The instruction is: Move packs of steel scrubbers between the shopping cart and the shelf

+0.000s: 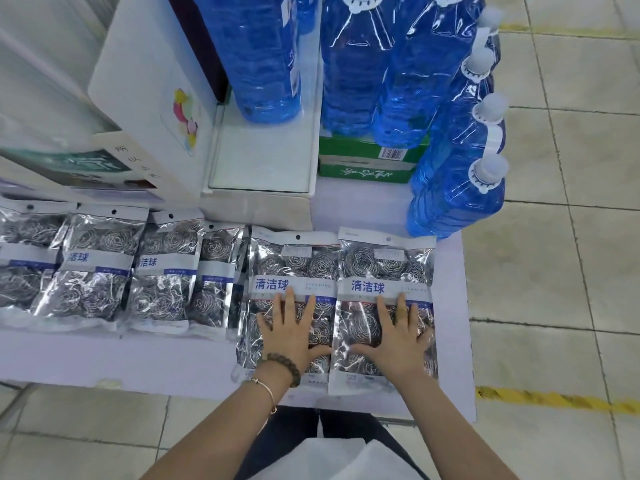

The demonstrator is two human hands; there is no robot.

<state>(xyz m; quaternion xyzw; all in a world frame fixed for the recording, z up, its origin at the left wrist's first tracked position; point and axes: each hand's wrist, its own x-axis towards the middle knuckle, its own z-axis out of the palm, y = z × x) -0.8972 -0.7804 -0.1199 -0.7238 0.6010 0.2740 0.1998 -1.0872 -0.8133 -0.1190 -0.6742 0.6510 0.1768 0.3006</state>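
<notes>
Several clear packs of steel scrubbers lie in a row on a pale lilac shelf top. My left hand lies flat with spread fingers on one pack. My right hand lies flat in the same way on the rightmost pack beside it. Further packs overlap one another to the left. No shopping cart is in view.
Large blue liquid bottles stand at the shelf's back right, some on a green carton. White boxes and a white step stand behind the packs. Tiled floor with a yellow line lies to the right.
</notes>
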